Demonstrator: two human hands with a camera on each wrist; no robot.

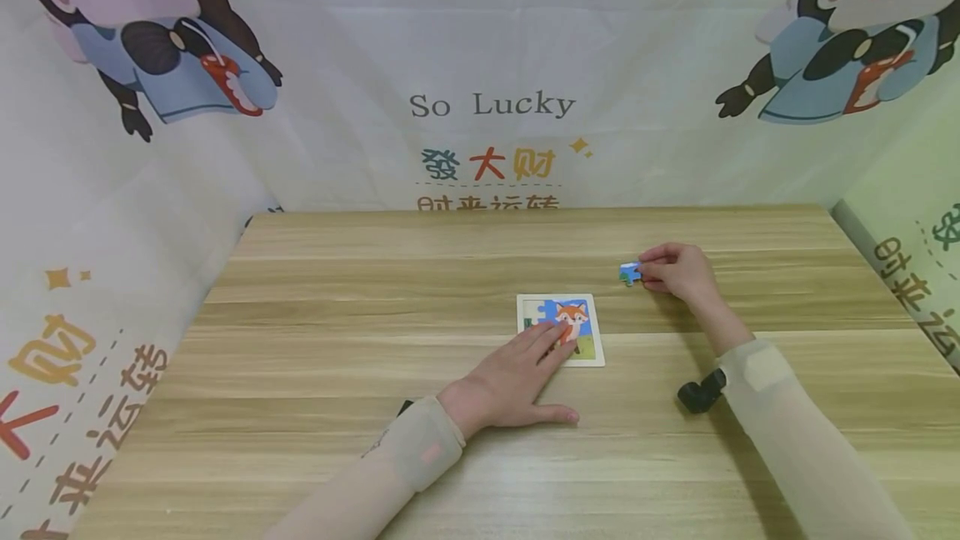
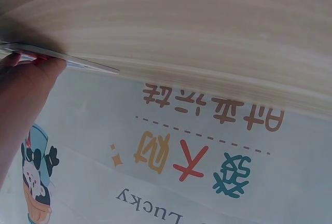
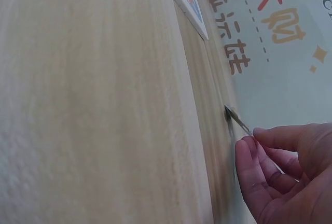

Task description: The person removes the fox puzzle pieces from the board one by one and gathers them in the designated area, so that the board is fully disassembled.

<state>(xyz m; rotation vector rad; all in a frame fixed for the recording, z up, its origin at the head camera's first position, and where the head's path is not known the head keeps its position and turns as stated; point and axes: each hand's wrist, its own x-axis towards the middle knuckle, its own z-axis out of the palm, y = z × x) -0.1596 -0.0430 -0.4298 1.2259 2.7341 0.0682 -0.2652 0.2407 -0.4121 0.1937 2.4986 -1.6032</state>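
Note:
A square fox puzzle (image 1: 587, 342) with a white frame lies on the wooden table. Its upper left part shows a pale bare patch (image 1: 529, 309) of the backing. My left hand (image 1: 517, 377) rests across the puzzle's lower left, fingers stretched over the fox and thumb out to the side. Beyond the puzzle to the right, my right hand (image 1: 681, 275) pinches a small blue and green puzzle piece (image 1: 629, 273) between thumb and fingers. In the right wrist view that piece (image 3: 239, 121) appears edge-on, tilted, close over the tabletop.
The wooden table (image 1: 337, 298) reaches back to a white printed cloth (image 1: 480, 40) that also hangs at both sides. A black wrist device (image 1: 701, 392) sits at my right sleeve.

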